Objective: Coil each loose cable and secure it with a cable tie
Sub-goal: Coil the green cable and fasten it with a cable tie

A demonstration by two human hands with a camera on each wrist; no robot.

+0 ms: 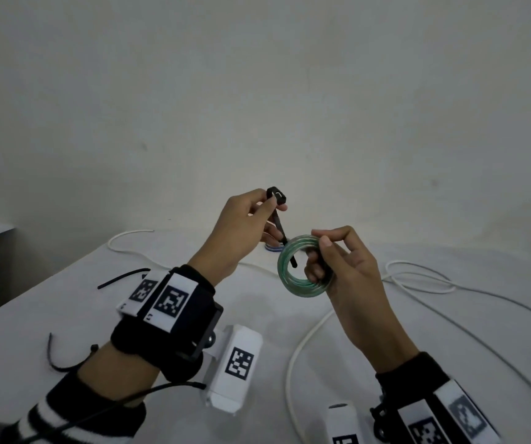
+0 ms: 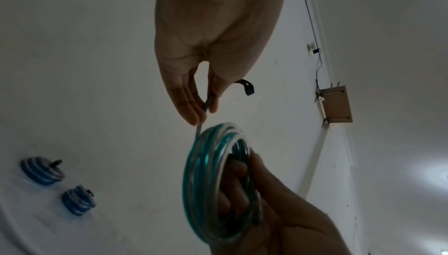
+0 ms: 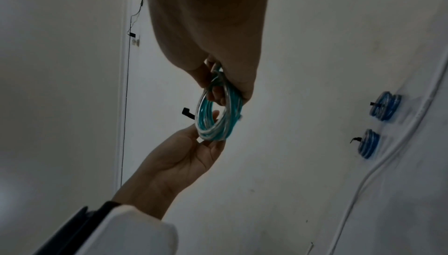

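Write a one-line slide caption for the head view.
Left hand threads black cable tie through green coil held by right hand.

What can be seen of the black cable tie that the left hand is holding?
The black cable tie is a thin, flat strap, apparently plastic, with a blocky square head at its upper end. The left hand pinches it just below the head, in the air above the table. The strap slants down into the opening of the teal coiled cable, which the right hand holds. It is not yet looped shut; its tail end is unclear.
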